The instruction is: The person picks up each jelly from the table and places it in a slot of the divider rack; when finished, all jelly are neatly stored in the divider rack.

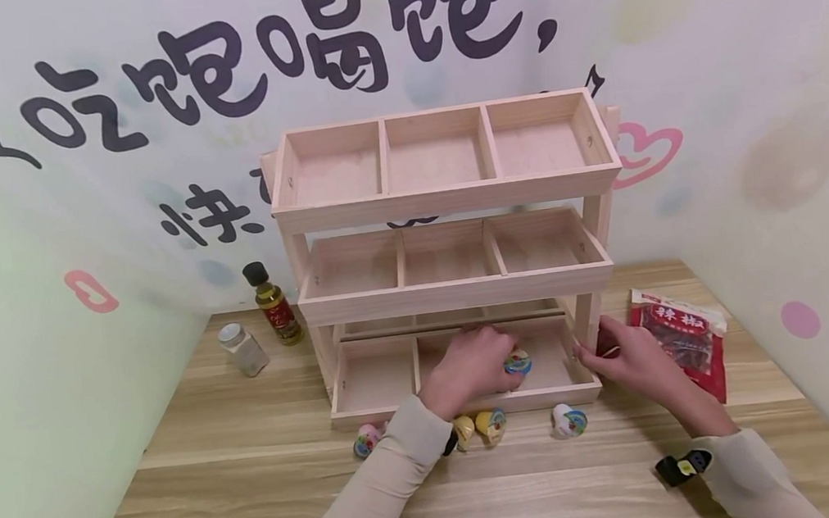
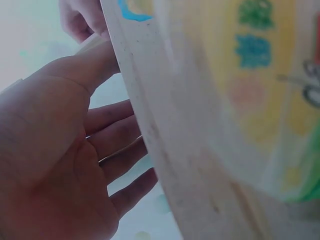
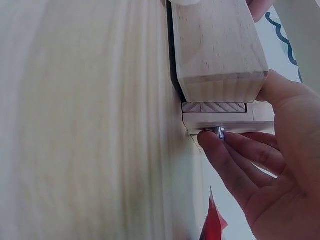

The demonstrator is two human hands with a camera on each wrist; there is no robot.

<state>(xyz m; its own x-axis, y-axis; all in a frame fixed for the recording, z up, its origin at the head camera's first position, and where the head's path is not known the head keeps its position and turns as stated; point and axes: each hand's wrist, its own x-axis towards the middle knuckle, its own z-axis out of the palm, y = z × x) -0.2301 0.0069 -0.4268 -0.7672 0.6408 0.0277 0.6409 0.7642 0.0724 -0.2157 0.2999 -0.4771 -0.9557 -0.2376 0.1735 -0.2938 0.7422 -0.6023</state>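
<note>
A three-tier wooden rack [image 1: 455, 296] with divided trays stands on the table. My left hand [image 1: 471, 363] reaches into its bottom tray, with a small jelly cup [image 1: 517, 363] with a blue-edged lid between thumb and fingers. In the left wrist view, the left hand's [image 2: 55, 145] fingertips are hidden behind a wooden board [image 2: 165, 135]. My right hand [image 1: 638, 359] grips the rack's lower right end. In the right wrist view, the right hand's [image 3: 270, 165] thumb rests against a wooden block [image 3: 222, 60] and its fingers touch a metal bolt [image 3: 219, 132].
Along the rack's front lie a pink jelly cup [image 1: 367, 440], two yellow ones including this cup [image 1: 491, 425], and a white one [image 1: 568, 420]. An oil bottle [image 1: 277, 308] and a small jar [image 1: 243, 350] stand left. A red chili bag [image 1: 684, 338] lies right.
</note>
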